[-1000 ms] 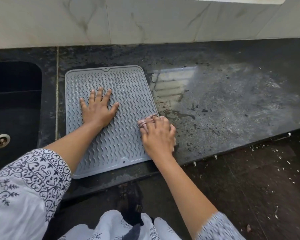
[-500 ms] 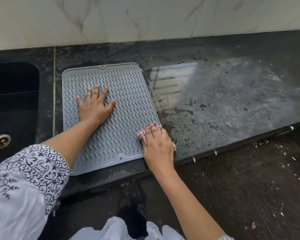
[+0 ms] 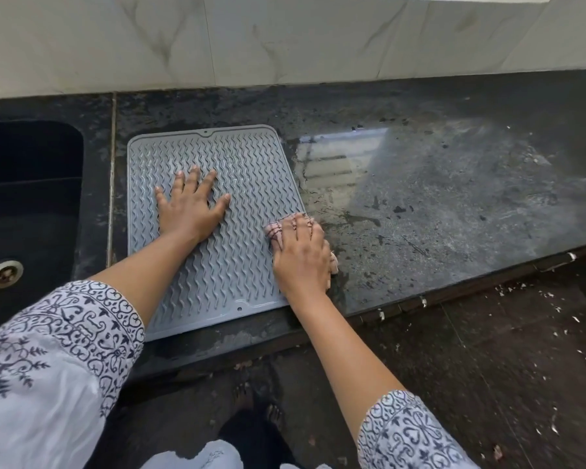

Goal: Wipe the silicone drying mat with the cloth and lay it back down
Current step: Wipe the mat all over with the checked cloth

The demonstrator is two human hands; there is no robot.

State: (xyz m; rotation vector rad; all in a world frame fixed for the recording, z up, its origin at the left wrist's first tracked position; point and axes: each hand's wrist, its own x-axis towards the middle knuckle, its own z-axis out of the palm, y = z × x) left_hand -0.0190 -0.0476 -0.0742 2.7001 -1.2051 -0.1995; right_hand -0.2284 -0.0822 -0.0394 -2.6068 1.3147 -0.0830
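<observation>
The grey silicone drying mat point(image 3: 237, 272), ribbed with wavy lines, lies flat on the black counter just right of the sink. My left hand point(image 3: 190, 208) presses flat on the mat's middle with its fingers spread. My right hand point(image 3: 301, 255) covers a bunched pink checked cloth point(image 3: 274, 230) at the mat's right edge, fingers curled over it. Bits of the cloth show beyond the fingertips and beside the palm; the rest is hidden under the hand.
A black sink point(image 3: 31, 211) with a metal drain point(image 3: 4, 274) lies to the left. The dark stone counter point(image 3: 454, 204) stretches right, wet and streaked. A marble-tiled wall point(image 3: 285, 42) runs behind. The counter's front edge point(image 3: 403, 304) drops to a dark, speckled floor.
My right hand slid the cloth toward the mat's near right corner, then back away along the right edge. My left hand stayed pressed on the mat.
</observation>
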